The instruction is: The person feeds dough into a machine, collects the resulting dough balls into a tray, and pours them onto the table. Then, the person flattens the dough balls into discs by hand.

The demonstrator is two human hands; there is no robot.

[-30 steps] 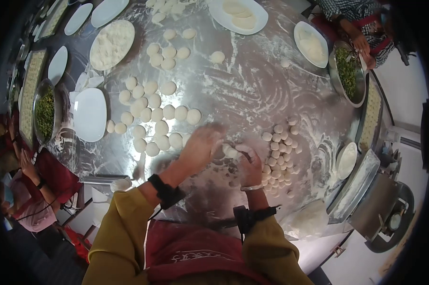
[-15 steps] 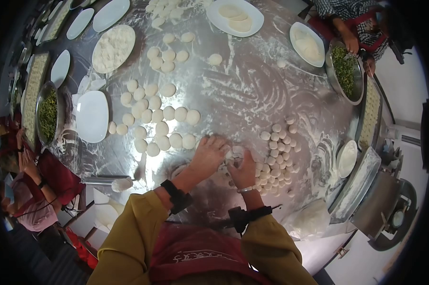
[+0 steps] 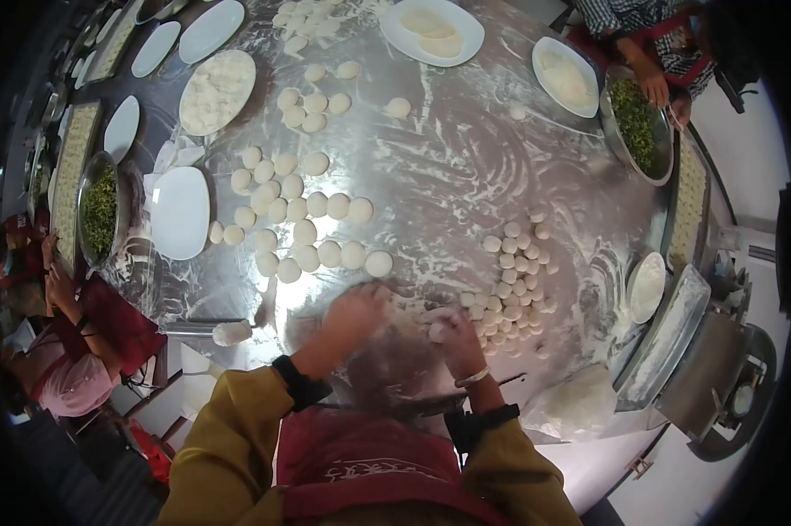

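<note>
My left hand (image 3: 358, 309) is smeared by motion over the floured table, just below the end of a row of flattened dough rounds (image 3: 379, 263); its fingers do not show clearly. To its right, my right hand (image 3: 462, 344) is closed, with its fingers curled around a small whitish dough ball (image 3: 438, 331). Beside that hand lies a heap of small dough balls (image 3: 509, 307), several of them close to its knuckles. More dough rounds (image 3: 293, 209) are spread in loose rows to the upper left.
A rolling pin (image 3: 202, 331) lies at the left edge. White plates (image 3: 181, 230), a plate of flour (image 3: 237, 74) and bowls of green filling (image 3: 100, 215) stand around the table (image 3: 465, 175). Other people's hands (image 3: 651, 83) work at the right bowl and the far left (image 3: 62, 289).
One more dough round now ends the lower row. My left hand has moved left and away from my right hand, which has shifted slightly down and right.
</note>
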